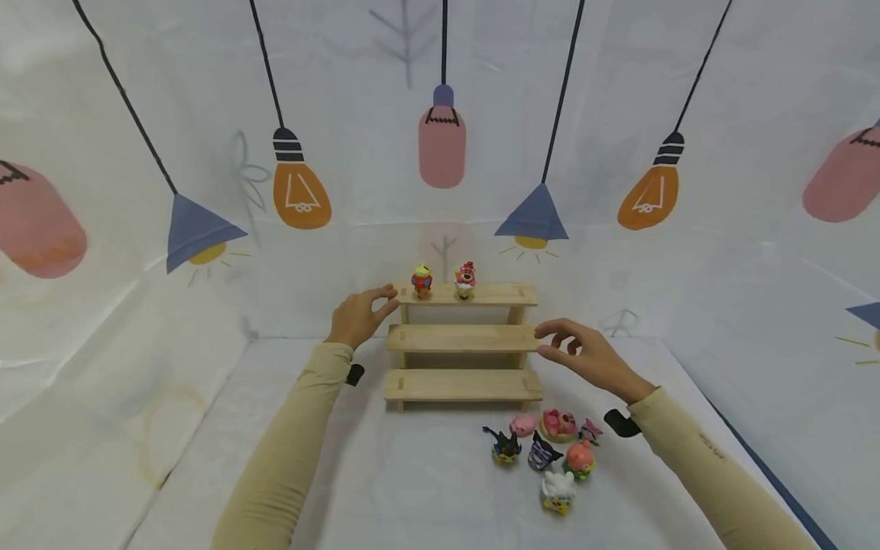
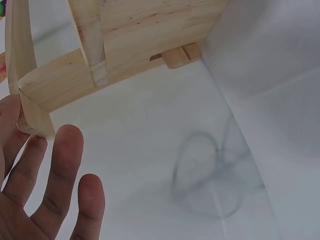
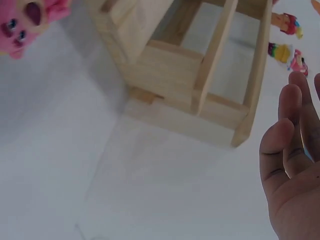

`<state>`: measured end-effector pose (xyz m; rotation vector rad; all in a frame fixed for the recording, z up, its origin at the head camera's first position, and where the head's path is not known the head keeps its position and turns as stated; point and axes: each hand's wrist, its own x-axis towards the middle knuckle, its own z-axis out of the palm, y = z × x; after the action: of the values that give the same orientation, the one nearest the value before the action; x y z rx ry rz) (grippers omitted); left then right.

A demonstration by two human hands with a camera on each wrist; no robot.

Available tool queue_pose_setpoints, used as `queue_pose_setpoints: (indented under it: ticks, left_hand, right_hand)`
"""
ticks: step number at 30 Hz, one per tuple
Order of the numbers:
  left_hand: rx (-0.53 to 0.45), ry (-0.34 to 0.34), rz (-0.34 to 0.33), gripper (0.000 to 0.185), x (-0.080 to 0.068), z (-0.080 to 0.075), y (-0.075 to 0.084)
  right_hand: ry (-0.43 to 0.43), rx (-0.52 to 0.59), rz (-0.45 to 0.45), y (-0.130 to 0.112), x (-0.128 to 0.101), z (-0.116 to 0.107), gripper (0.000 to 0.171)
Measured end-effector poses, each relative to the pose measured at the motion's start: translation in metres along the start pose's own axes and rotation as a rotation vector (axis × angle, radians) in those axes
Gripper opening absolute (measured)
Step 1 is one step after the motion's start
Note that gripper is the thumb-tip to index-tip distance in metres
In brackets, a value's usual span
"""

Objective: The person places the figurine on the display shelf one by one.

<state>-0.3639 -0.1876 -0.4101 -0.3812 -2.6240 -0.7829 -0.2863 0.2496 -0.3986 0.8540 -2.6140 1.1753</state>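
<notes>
A three-tier wooden display stand [image 1: 462, 337] stands near the back wall. On its top step are a small figurine in red and blue with a yellow top [image 1: 422, 283] and a pink bear figurine with a red top [image 1: 465, 281]. My left hand [image 1: 360, 317] holds the left end of the top step; the left wrist view shows fingertips [image 2: 37, 142] against the board's end, the thumb hidden there. My right hand [image 1: 584, 353], empty and loosely bent, hovers by the right end of the middle step. The right wrist view shows its fingers [image 3: 277, 137] apart from the wood.
Several small figurines lie on the white tabletop in front of the stand's right side, among them a white-topped one [image 1: 558, 491], a black one [image 1: 506, 447] and a pink bear in a ring [image 1: 558, 425]. White sheeting printed with lamps [image 1: 442, 145] surrounds the table.
</notes>
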Motion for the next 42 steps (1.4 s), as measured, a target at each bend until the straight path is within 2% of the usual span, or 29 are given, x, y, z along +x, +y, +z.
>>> queue_pose_setpoints:
  ticks: [6, 16, 21, 27, 34, 42]
  left_hand:
    - [-0.002, 0.005, 0.015, 0.039, -0.001, 0.002, -0.002]
    - [0.002, 0.005, 0.019, 0.04, 0.001, -0.001, -0.004]
    - [0.008, -0.007, -0.006, 0.04, 0.001, -0.002, -0.006]
    - [0.002, -0.001, -0.01, 0.039, 0.001, -0.002, -0.006]
    - [-0.01, -0.008, -0.011, 0.039, 0.001, 0.0, -0.006]
    - [-0.024, -0.005, -0.003, 0.039, 0.002, 0.002, -0.004]
  right_hand:
    - [0.054, -0.041, 0.044, 0.012, -0.031, -0.003, 0.026]
    - [0.118, -0.11, 0.103, 0.03, -0.077, -0.012, 0.028]
    - [0.134, -0.146, 0.138, 0.041, -0.094, -0.013, 0.027]
    - [0.114, -0.138, 0.192, 0.053, -0.114, -0.004, 0.03]
    - [0.064, -0.116, 0.301, 0.062, -0.133, 0.01, 0.034]
    - [0.044, -0.106, 0.334, 0.068, -0.143, 0.02, 0.028]
